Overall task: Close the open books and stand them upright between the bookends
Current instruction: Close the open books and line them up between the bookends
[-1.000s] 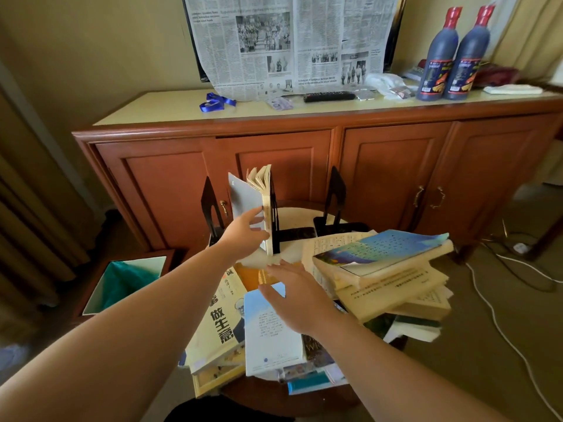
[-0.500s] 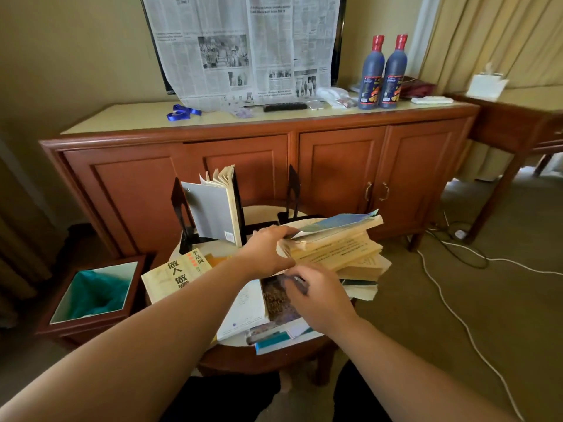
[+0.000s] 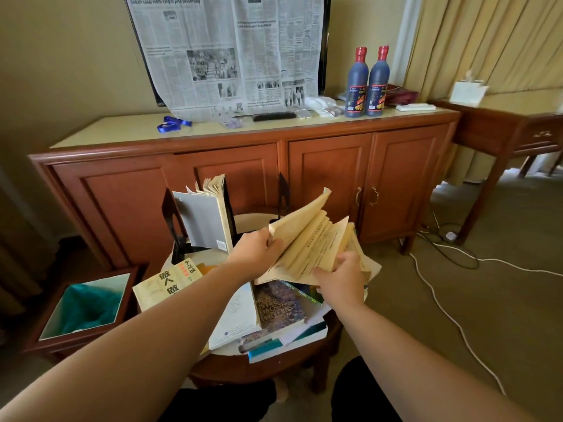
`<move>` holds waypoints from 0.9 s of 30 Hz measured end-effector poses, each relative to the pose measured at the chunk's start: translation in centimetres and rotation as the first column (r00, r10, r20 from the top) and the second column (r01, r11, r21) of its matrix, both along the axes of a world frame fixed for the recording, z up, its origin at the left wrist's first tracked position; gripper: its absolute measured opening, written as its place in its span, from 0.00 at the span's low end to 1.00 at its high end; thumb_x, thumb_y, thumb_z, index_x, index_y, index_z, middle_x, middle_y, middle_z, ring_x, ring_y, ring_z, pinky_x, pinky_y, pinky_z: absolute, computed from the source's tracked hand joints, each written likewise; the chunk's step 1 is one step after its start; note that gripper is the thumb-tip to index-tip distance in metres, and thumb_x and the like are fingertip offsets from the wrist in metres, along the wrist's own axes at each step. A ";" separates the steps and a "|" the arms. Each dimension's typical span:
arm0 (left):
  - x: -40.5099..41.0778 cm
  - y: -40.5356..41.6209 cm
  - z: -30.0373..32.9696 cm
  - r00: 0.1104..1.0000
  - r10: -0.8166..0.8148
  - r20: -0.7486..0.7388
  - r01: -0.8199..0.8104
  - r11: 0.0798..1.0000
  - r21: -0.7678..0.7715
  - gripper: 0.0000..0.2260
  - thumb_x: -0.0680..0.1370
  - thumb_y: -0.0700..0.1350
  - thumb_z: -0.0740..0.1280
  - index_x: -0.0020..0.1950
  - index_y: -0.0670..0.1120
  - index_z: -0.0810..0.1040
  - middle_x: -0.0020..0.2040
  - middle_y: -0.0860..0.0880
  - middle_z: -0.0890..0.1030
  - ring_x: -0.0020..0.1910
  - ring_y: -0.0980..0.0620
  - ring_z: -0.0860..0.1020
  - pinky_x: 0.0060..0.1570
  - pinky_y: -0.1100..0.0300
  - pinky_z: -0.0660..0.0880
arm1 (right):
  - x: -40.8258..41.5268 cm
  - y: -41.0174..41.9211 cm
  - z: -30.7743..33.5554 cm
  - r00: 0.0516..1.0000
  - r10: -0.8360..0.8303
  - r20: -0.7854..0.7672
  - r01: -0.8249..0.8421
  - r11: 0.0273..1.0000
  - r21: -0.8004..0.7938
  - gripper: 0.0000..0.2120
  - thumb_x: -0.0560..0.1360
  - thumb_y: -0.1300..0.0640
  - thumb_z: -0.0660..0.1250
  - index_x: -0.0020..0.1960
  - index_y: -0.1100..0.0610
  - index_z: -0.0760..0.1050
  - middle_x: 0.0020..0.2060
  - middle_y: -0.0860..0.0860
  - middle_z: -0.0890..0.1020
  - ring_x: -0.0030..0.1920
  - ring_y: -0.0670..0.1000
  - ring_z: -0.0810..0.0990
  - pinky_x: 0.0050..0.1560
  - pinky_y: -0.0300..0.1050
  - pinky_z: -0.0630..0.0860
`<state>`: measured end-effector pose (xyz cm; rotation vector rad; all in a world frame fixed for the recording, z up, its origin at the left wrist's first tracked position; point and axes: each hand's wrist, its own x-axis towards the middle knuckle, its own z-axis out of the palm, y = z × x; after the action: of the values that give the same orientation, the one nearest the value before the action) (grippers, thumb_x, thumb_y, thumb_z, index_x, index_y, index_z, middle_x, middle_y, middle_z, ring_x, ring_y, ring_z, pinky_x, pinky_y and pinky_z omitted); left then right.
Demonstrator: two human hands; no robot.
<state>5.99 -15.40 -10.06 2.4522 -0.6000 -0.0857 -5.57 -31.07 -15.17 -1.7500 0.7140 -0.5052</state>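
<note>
A yellowed open book [image 3: 313, 239] is lifted above the small round table [image 3: 259, 365], its pages fanned upward. My left hand [image 3: 259, 249] grips its left edge and my right hand [image 3: 341, 280] holds its right side from below. A grey-covered book [image 3: 205, 222] stands upright, leaning against the left black bookend [image 3: 170, 220]. The right bookend [image 3: 283, 193] stands behind the lifted book. Several more books lie in a heap on the table, among them a yellow one with large characters [image 3: 166, 284] and a dark patterned one [image 3: 278, 304].
A wooden sideboard [image 3: 243, 166] stands right behind the table, carrying two dark bottles [image 3: 367, 82] and a hanging newspaper [image 3: 225, 53]. A bin with a green liner [image 3: 83, 309] sits on the floor at left. White cables [image 3: 441, 303] run across the carpet at right.
My left hand left the upright grey book and went to the book pile. Both hands have lifted the top yellowed book, and its pages have swung up open.
</note>
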 end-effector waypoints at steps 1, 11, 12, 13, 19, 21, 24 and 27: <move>0.1 0.5 0.0 0.999 0.022 -0.038 -0.024 0.998 -0.051 0.13 0.84 0.54 0.64 0.54 0.44 0.79 0.48 0.46 0.83 0.45 0.46 0.82 0.46 0.47 0.80 | 0.3 0.1 0.3 1.000 0.008 0.030 -0.008 1.000 0.010 0.21 0.75 0.56 0.77 0.56 0.46 0.67 0.50 0.44 0.81 0.49 0.46 0.83 0.43 0.47 0.83; 0.4 9.4 2.2 0.907 -0.118 -0.403 -0.134 0.828 -0.544 0.33 0.74 0.29 0.73 0.72 0.57 0.74 0.58 0.41 0.82 0.53 0.42 0.86 0.47 0.44 0.86 | 3.4 4.3 4.5 0.947 0.311 0.076 -0.289 0.932 -0.218 0.29 0.78 0.63 0.71 0.71 0.39 0.67 0.59 0.47 0.83 0.56 0.48 0.83 0.50 0.48 0.84; 0.4 10.7 2.3 0.899 -0.145 -0.413 -0.122 0.824 -0.553 0.35 0.74 0.29 0.74 0.72 0.58 0.73 0.59 0.41 0.81 0.53 0.42 0.86 0.48 0.43 0.85 | 3.6 4.9 4.7 0.935 0.348 0.071 -0.323 0.917 -0.234 0.29 0.79 0.64 0.70 0.71 0.39 0.68 0.63 0.49 0.82 0.61 0.51 0.82 0.54 0.49 0.83; 0.3 11.9 2.4 0.897 -0.155 -0.415 -0.112 0.826 -0.552 0.36 0.73 0.28 0.75 0.72 0.59 0.73 0.59 0.41 0.81 0.53 0.41 0.86 0.49 0.43 0.85 | 3.7 5.6 4.9 0.920 0.387 0.067 -0.360 0.900 -0.246 0.28 0.79 0.65 0.68 0.71 0.40 0.69 0.66 0.49 0.80 0.67 0.52 0.78 0.56 0.48 0.80; -0.3 17.4 1.2 0.906 -0.053 -0.421 -0.108 0.931 -0.348 0.45 0.69 0.30 0.79 0.75 0.65 0.67 0.62 0.41 0.77 0.54 0.40 0.84 0.45 0.47 0.86 | 4.6 8.5 4.1 0.849 0.526 -0.056 -0.512 0.791 -0.336 0.17 0.81 0.65 0.65 0.62 0.47 0.80 0.62 0.46 0.78 0.38 0.42 0.81 0.30 0.33 0.70; -0.1 18.2 0.9 0.927 -0.010 -0.375 -0.057 0.984 -0.167 0.50 0.68 0.35 0.80 0.78 0.68 0.61 0.66 0.49 0.73 0.60 0.45 0.79 0.48 0.51 0.85 | 5.3 8.8 3.2 0.873 0.472 -0.121 -0.482 0.798 -0.362 0.14 0.81 0.64 0.65 0.60 0.49 0.81 0.63 0.48 0.79 0.43 0.41 0.77 0.33 0.32 0.68; 0.2 18.3 0.5 0.953 0.029 -0.300 -0.027 1.000 0.010 0.51 0.67 0.41 0.82 0.80 0.66 0.57 0.69 0.53 0.70 0.63 0.51 0.74 0.54 0.57 0.80 | 5.8 8.7 2.3 0.893 0.394 -0.220 -0.451 0.797 -0.403 0.11 0.81 0.62 0.67 0.60 0.52 0.83 0.63 0.50 0.82 0.50 0.45 0.76 0.37 0.30 0.67; 0.5 18.3 0.3 0.955 0.042 -0.294 -0.028 0.998 0.051 0.49 0.67 0.42 0.83 0.80 0.64 0.59 0.67 0.54 0.70 0.61 0.52 0.74 0.52 0.59 0.80 | 6.1 9.1 1.9 0.882 0.357 -0.309 -0.468 0.745 -0.476 0.10 0.82 0.52 0.68 0.60 0.50 0.84 0.62 0.51 0.83 0.48 0.47 0.78 0.37 0.33 0.71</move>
<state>6.49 2.86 -9.72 2.4287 -0.4262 -0.4476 0.56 -21.98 -13.27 -2.4449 0.2930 -0.2252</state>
